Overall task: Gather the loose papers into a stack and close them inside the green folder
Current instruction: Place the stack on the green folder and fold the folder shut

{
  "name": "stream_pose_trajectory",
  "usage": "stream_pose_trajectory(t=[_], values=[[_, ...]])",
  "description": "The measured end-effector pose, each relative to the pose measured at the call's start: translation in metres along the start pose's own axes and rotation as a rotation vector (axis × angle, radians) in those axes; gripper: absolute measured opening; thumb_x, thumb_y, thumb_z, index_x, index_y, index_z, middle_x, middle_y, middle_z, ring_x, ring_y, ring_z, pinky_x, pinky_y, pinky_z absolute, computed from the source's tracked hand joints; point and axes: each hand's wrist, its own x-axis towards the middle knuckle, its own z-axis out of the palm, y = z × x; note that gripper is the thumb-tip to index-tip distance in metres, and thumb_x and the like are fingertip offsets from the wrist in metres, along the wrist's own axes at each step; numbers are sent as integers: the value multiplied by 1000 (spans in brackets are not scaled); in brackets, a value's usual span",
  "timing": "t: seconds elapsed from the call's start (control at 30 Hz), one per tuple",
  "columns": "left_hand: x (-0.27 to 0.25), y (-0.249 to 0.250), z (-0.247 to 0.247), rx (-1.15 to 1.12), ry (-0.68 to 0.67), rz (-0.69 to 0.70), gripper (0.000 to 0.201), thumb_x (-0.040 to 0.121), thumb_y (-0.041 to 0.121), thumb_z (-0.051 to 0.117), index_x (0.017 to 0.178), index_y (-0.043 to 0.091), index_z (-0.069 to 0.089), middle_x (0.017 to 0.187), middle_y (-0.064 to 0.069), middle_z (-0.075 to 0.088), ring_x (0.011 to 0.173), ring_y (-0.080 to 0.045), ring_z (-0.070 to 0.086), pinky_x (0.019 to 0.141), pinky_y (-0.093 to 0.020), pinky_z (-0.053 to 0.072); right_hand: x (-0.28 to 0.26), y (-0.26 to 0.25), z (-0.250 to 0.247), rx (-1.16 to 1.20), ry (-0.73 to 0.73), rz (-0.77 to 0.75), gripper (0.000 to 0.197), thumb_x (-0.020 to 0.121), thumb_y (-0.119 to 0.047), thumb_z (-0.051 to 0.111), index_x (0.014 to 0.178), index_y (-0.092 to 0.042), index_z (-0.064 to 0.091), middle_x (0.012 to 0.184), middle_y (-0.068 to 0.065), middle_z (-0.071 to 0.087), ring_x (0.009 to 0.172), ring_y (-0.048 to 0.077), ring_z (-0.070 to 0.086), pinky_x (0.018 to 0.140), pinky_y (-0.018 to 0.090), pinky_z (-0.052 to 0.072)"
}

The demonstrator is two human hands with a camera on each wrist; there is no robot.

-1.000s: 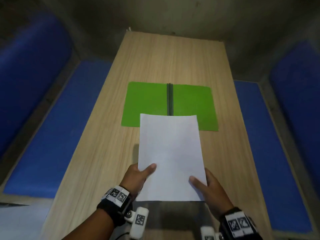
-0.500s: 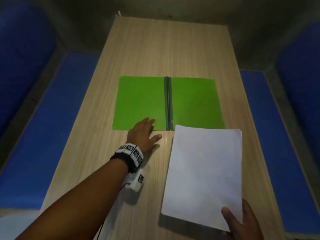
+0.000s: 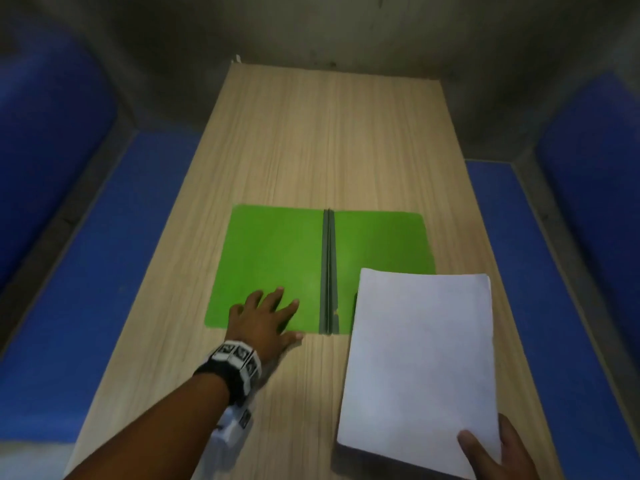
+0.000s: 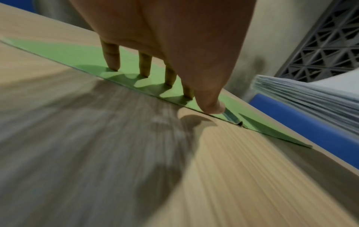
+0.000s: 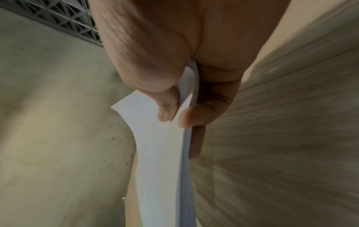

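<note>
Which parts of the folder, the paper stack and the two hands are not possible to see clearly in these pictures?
- Green folder: its near right corner is hidden under the paper stack in the head view.
- Right hand: cut off by the bottom edge of the head view.
- Sheet count: the stack's edges are blurred in the left wrist view.
- Left hand: the palm hides the finger bases in the left wrist view.
- Table: motion blur smears it in both wrist views.

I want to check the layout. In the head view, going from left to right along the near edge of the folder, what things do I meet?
left hand → green folder spine → stack of papers, held by the right hand.
</note>
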Motion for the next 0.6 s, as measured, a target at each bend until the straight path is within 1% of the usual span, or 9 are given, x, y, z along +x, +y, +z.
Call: stream_pose_trajectory(t=[0.07, 0.13, 0.23, 0.3, 0.37, 0.43, 0.5, 0.57, 0.6], values=[[-38, 0, 9, 47, -55, 32, 78, 79, 78, 39, 150, 54, 15, 166, 10, 13, 147, -32, 19, 108, -55, 28, -5, -6, 2, 77, -15, 27, 32, 86, 1, 65, 112, -16, 56, 90, -3, 62, 77, 17, 60, 53, 18, 44], [-78, 2, 20, 61, -123, 70, 80, 79, 74, 44, 150, 54, 14, 166, 8, 15, 145, -34, 23, 106, -56, 29, -6, -8, 4, 117, -52, 43, 35, 88, -4, 64, 118, -19, 54, 98, 2, 64, 78, 19, 61, 47, 26, 49], [-139, 7, 30, 100, -249, 128, 88, 64, 75, 57, 144, 55, 29, 155, 3, 42, 129, -39, 47, 90, -62, 45, -9, 1, 6, 78, -119, 32, 37, 90, -7, 62, 123, -22, 50, 108, 5, 61, 83, 13, 59, 43, 22, 52], [-169, 8, 39, 73, -279, 197, 91, 66, 76, 53, 148, 56, 17, 161, 1, 30, 136, -41, 36, 99, -63, 40, -10, 11, 11, 44, -154, 54, 37, 91, -10, 62, 123, -21, 50, 114, 5, 60, 84, 10, 58, 44, 26, 53], [-192, 6, 44, 17, -365, 236, 91, 68, 77, 40, 150, 56, 7, 164, 4, 14, 143, -33, 20, 111, -56, 31, -12, 24, 17, 16, -170, 88, 40, 90, -12, 63, 128, -18, 50, 118, 4, 60, 86, 12, 59, 44, 25, 53], [-205, -1, 48, -100, -352, 272, 88, 67, 78, 37, 150, 54, 19, 160, 5, 22, 140, -28, 27, 111, -53, 36, -15, 37, 22, -33, -189, 107, 41, 90, -11, 63, 129, -15, 51, 117, 6, 62, 86, 14, 61, 44, 23, 52], [-209, -16, 57, -232, -223, 180, 79, 75, 80, 45, 145, 43, 44, 145, 3, 43, 125, -30, 48, 102, -51, 47, -17, 46, 24, -97, -200, 108, 41, 90, -10, 63, 129, -12, 51, 118, 9, 62, 86, 15, 60, 51, 24, 53], [-204, -42, 75, -328, -7, -65, 80, 78, 82, 42, 136, 29, 58, 130, -2, 55, 113, -32, 59, 95, -47, 51, -18, 48, 24, -166, -188, 78, 44, 90, -7, 62, 132, -8, 49, 126, 11, 60, 90, 20, 56, 73, 27, 50], [-202, -52, 76, -371, 12, -228, 82, 76, 80, 45, 137, 26, 57, 131, -7, 55, 115, -34, 58, 96, -46, 50, -18, 48, 23, -188, -181, 66, 45, 90, -6, 62, 133, -7, 47, 128, 9, 57, 95, 19, 52, 78, 27, 47]])
